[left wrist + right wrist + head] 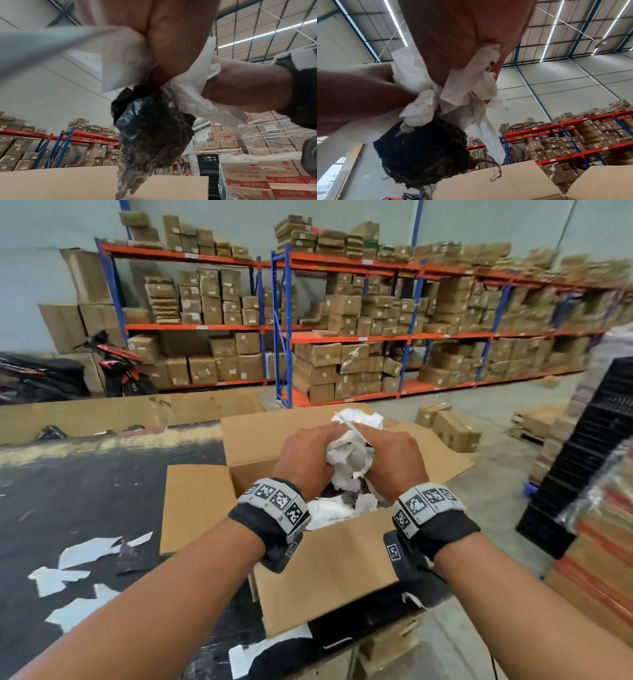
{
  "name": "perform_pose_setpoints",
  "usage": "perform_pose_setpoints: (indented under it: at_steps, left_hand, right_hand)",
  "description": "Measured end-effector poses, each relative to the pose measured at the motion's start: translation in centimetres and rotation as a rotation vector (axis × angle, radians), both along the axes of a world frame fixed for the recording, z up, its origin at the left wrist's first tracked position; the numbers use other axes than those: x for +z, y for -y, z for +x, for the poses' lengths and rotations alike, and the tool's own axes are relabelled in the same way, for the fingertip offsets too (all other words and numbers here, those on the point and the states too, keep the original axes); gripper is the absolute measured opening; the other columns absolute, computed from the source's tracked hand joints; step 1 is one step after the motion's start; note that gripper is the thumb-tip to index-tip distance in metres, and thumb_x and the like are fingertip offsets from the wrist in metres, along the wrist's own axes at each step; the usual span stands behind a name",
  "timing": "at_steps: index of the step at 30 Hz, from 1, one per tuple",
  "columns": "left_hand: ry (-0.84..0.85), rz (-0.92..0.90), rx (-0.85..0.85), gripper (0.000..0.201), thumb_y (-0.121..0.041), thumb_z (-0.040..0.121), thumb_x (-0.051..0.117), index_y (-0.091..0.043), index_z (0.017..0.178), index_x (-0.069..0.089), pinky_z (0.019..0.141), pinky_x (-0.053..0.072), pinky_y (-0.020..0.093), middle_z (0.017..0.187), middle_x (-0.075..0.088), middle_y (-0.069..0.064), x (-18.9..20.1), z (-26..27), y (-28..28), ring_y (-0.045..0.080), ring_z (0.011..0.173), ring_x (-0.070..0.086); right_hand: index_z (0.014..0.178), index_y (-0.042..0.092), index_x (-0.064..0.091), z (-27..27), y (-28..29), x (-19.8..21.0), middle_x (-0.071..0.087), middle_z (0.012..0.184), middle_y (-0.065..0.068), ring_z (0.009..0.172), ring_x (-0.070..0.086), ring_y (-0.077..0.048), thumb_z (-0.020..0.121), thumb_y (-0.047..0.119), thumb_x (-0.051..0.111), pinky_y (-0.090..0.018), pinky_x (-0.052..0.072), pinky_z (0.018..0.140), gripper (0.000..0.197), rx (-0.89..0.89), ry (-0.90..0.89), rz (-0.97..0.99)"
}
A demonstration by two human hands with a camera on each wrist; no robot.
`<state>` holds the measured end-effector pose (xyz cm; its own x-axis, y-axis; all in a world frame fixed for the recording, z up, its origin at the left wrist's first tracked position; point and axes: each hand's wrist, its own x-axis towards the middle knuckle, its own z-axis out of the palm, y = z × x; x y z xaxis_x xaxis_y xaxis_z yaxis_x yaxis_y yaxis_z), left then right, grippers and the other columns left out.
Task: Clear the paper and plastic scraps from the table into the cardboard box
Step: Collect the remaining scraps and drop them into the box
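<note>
Above the open cardboard box (310, 573), your left hand (306, 457) and right hand (397, 461) curl their fingers (508, 44) tight around one wad of white paper (349, 455) and black plastic (154, 129), while torn scraps (85, 553) litter the counter (68, 494).

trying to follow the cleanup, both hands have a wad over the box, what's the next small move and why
Probably let go: the left hand and right hand grip the wad right above the open box, which already holds scraps.
</note>
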<state>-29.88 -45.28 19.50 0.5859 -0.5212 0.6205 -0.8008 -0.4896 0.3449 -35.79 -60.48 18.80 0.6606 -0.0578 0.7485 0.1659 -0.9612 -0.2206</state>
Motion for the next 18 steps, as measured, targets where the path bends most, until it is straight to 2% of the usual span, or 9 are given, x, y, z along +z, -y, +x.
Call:
perform_pose_setpoints:
  at_steps: [2, 6, 9, 12, 14, 15, 17, 18]
  left_hand:
    - [-0.024, -0.01, 0.003, 0.034, -0.005, 0.076, 0.066, -0.022, 0.105, 0.073, 0.068, 0.044, 0.024, 0.097, 0.076, 0.001, -0.7, 1.9, 2.2, 0.025, 0.083, 0.069]
    - [-0.074, 0.001, 0.048, 0.03, -0.011, 0.074, 0.066, -0.027, 0.1, 0.072, 0.069, 0.054, 0.034, 0.09, 0.075, -0.002, -2.5, 7.0, 5.7, 0.022, 0.079, 0.069]
    - [-0.136, 0.041, 0.094, 0.017, -0.019, 0.073, 0.056, -0.028, 0.084, 0.066, 0.064, 0.052, 0.033, 0.08, 0.073, -0.002, -4.3, 10.3, 7.2, 0.023, 0.071, 0.066]
    - [-0.188, 0.089, 0.128, 0.015, -0.025, 0.068, 0.045, -0.024, 0.073, 0.059, 0.061, 0.05, 0.034, 0.073, 0.07, 0.0, -5.9, 12.4, 8.0, 0.023, 0.064, 0.061]
    - [-0.237, 0.146, 0.171, 0.016, -0.023, 0.067, 0.044, -0.02, 0.069, 0.059, 0.058, 0.047, 0.034, 0.069, 0.067, 0.001, -7.2, 13.7, 8.2, 0.02, 0.058, 0.055]
    - [-0.261, 0.183, 0.198, 0.013, -0.021, 0.068, 0.045, -0.02, 0.068, 0.058, 0.057, 0.044, 0.033, 0.068, 0.066, 0.0, -7.8, 14.1, 8.2, 0.018, 0.056, 0.052]
    - [-0.277, 0.261, 0.236, 0.012, -0.018, 0.073, 0.049, -0.02, 0.071, 0.06, 0.06, 0.043, 0.03, 0.073, 0.067, 0.002, -9.0, 15.3, 8.4, 0.018, 0.059, 0.055]
    - [-0.294, 0.3, 0.24, 0.015, -0.014, 0.076, 0.052, -0.019, 0.077, 0.066, 0.064, 0.048, 0.03, 0.079, 0.071, 0.003, -9.5, 15.7, 8.4, 0.02, 0.066, 0.061]
  right_hand:
    - [0.1, 0.023, 0.075, 2.2, 2.3, -0.4, 0.067, 0.064, -0.001, 0.051, 0.046, -0.015, 0.075, 0.015, 0.075, -0.021, 0.033, 0.058, 0.027, 0.009, 0.004, 0.01]
    - [0.076, 0.017, 0.071, 7.3, 5.3, -1.3, 0.062, 0.053, -0.004, 0.046, 0.039, -0.015, 0.072, 0.012, 0.075, -0.023, 0.029, 0.053, 0.008, 0.029, -0.028, -0.038]
    - [0.067, 0.018, 0.064, 11.5, 7.0, -2.7, 0.061, 0.053, -0.005, 0.046, 0.041, -0.019, 0.073, 0.011, 0.07, -0.026, 0.031, 0.052, 0.012, 0.026, -0.136, -0.067]
    - [0.079, 0.021, 0.068, 15.0, 8.1, -4.4, 0.066, 0.068, -0.006, 0.06, 0.059, -0.028, 0.074, 0.021, 0.066, -0.028, 0.038, 0.055, 0.005, -0.004, -0.37, -0.09]
    - [0.089, 0.021, 0.068, 16.4, 8.4, -4.9, 0.068, 0.081, -0.007, 0.074, 0.065, -0.032, 0.074, 0.033, 0.059, -0.034, 0.05, 0.063, 0.02, 0.016, -0.51, -0.082]
    - [0.094, 0.021, 0.068, 17.0, 8.5, -5.1, 0.069, 0.087, -0.007, 0.08, 0.065, -0.033, 0.076, 0.035, 0.059, -0.036, 0.053, 0.068, 0.025, 0.029, -0.558, -0.089]
    - [0.098, 0.021, 0.066, 18.1, 8.4, -5.6, 0.069, 0.094, -0.004, 0.085, 0.063, -0.028, 0.082, 0.03, 0.062, -0.03, 0.046, 0.067, 0.018, 0.049, -0.662, -0.158]
    - [0.093, 0.025, 0.064, 18.7, 8.6, -6.3, 0.068, 0.092, -0.002, 0.084, 0.063, -0.025, 0.082, 0.028, 0.063, -0.028, 0.042, 0.065, 0.011, 0.071, -0.71, -0.207]
